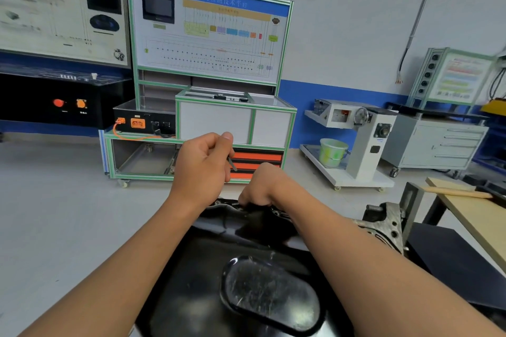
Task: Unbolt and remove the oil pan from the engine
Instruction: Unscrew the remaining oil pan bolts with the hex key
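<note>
Oil pan (246, 268), right grip (260, 186) at far rim

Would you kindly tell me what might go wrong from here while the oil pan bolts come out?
1. The left hand pinches a small dark piece, probably a bolt, in mid-air; if dropped, it could roll away across the floor.
2. The right hand works at the far rim of the oil pan with its fingertips hidden, so it may slip or get nipped on the flange edge.
</note>
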`<state>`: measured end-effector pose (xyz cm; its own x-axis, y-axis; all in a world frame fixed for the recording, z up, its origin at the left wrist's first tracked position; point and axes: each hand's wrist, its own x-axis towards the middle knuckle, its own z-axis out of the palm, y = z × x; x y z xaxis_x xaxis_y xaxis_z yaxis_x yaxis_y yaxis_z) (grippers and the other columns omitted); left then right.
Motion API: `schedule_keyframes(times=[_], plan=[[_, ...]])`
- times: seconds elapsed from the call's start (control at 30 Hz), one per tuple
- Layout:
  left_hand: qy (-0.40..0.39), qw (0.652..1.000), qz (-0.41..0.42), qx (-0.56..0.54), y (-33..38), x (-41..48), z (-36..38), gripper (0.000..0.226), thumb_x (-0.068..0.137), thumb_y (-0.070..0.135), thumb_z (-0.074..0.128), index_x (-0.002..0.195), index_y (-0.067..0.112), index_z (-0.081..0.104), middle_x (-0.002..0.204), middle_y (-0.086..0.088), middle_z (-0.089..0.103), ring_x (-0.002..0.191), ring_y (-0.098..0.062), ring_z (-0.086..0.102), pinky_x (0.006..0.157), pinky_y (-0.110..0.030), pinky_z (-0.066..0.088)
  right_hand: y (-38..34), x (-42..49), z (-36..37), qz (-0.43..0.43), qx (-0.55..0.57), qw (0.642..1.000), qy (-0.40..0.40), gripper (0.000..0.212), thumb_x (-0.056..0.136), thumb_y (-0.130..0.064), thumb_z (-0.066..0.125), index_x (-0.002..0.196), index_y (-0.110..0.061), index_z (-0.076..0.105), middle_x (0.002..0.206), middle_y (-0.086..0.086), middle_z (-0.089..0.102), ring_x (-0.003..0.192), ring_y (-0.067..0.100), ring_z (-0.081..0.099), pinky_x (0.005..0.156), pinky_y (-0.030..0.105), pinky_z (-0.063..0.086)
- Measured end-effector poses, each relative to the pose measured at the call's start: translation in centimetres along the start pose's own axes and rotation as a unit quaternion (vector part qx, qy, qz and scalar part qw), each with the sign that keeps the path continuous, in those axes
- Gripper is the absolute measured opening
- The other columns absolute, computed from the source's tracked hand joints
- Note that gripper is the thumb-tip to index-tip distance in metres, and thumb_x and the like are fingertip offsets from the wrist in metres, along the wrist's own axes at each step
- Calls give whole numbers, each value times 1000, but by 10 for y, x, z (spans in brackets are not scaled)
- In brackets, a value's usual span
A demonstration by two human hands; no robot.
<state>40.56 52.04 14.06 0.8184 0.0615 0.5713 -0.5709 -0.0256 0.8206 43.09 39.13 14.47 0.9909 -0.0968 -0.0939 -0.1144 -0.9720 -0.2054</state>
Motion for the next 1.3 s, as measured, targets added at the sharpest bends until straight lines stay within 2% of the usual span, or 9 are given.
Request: schedule_keyframes(times=[0.13, 0.3, 0.4, 0.47, 0.67, 0.8, 1.1, 1.2, 1.3], plan=[[-5, 1000, -4, -11, -1, 0, 0, 40, 102, 26, 51, 66, 11, 60, 39, 0, 51, 36, -7, 43, 45, -15, 40, 7, -13, -9, -13, 50, 999, 6, 26, 82, -28, 74, 75, -6, 62, 63, 1, 51, 60, 19, 51, 50, 26, 40], [-81, 995, -24, -55, 15, -1, 15, 44, 102, 28, 50, 60, 21, 61, 40, -4, 51, 37, -10, 41, 44, -15, 36, 40, -48, -38, -25, 112, 993, 24, 23, 82, -18, 70, 62, -8, 67, 79, 6, 75, 65, 18, 51, 62, 28, 44], [-164, 983, -24, -82, 38, -12, 44, 48, 102, 29, 50, 56, 26, 62, 41, -4, 52, 38, -11, 41, 43, -15, 36, 79, -87, -58, -5, 223, 970, 93, 16, 76, -17, 75, 71, -2, 77, 57, -1, 68, 51, 12, 46, 52, 22, 42], [-215, 972, -12, -96, 54, -24, 75, 45, 102, 31, 50, 58, 26, 62, 42, -3, 54, 39, -11, 42, 44, -16, 36, 113, -121, -69, 12, 257, 957, 134, 15, 74, -19, 78, 66, -6, 77, 49, -4, 64, 41, 7, 42, 40, 16, 37], [-341, 930, 27, -137, 96, -93, 208, 37, 92, 43, 50, 61, 27, 62, 44, -4, 57, 41, -9, 44, 46, -16, 37, 244, -241, -92, 95, 249, 932, 246, 15, 71, -26, 78, 60, -16, 76, 53, 4, 68, 36, 3, 41, 36, 14, 32], [-436, 881, 28, -178, 122, -164, 315, 41, 102, 34, 50, 63, 27, 62, 46, -2, 57, 43, -9, 45, 47, -16, 37, 340, -337, -82, 221, 220, 903, 294, 17, 75, -25, 79, 60, -18, 77, 55, -6, 69, 45, -1, 56, 35, 11, 37], [-591, 769, -27, -242, 154, -346, 476, 38, 100, 32, 50, 69, 13, 59, 50, -5, 59, 47, -15, 46, 50, -22, 38, 485, -503, 4, 461, 207, 822, 264, 20, 73, -19, 75, 53, -17, 73, 45, -7, 64, 32, 0, 45, 33, 11, 29], [-610, 760, -37, -223, 148, -366, 494, 39, 103, 27, 50, 68, 13, 59, 49, -5, 59, 48, -17, 44, 51, -27, 38, 511, -508, 42, 501, 206, 813, 212, 16, 74, -22, 73, 62, -12, 77, 59, 0, 72, 40, 1, 52, 41, 17, 42], [-624, 756, -33, -197, 143, -371, 502, 39, 103, 27, 50, 67, 14, 60, 50, -5, 60, 48, -14, 45, 50, -24, 39, 526, -494, 73, 521, 211, 811, 164, 21, 74, -24, 71, 71, -4, 76, 68, 10, 73, 59, 19, 60, 56, 33, 53]])
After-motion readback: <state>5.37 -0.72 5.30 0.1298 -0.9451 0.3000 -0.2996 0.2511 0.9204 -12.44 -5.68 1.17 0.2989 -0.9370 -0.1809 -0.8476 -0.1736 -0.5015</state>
